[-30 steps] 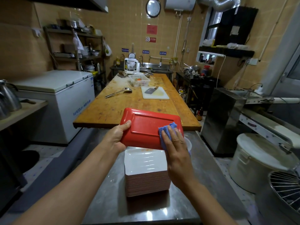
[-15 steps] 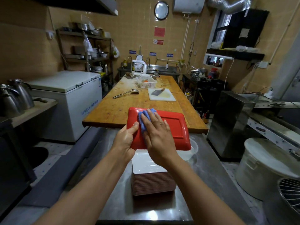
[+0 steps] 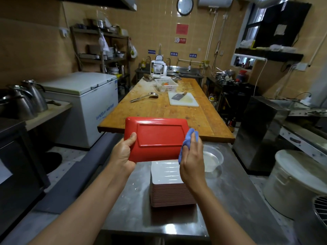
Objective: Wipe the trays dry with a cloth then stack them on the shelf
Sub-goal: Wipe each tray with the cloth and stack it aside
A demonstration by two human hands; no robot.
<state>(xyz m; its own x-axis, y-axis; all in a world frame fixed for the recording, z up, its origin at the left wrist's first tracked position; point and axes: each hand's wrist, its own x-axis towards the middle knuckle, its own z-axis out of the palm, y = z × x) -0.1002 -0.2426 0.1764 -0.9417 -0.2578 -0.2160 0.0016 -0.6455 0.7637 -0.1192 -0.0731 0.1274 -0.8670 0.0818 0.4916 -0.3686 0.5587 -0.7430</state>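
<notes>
Left hand (image 3: 123,154) grips the red tray (image 3: 156,138) at its 8 o'clock corner, thumb on the upturned underside. Right hand (image 3: 192,156) pinches the blue cloth (image 3: 187,142) against the tray's 3 o'clock edge; half a second ago it was pressed near the left end, so the stroke has crossed the full width. Judgement: this face is nearly wiped. The tray is held in the air above the stack of trays (image 3: 169,183) on the steel worktop (image 3: 230,200), a clear bowl (image 3: 212,158) at the stack's 2 o'clock. Shelving not yet begun.
</notes>
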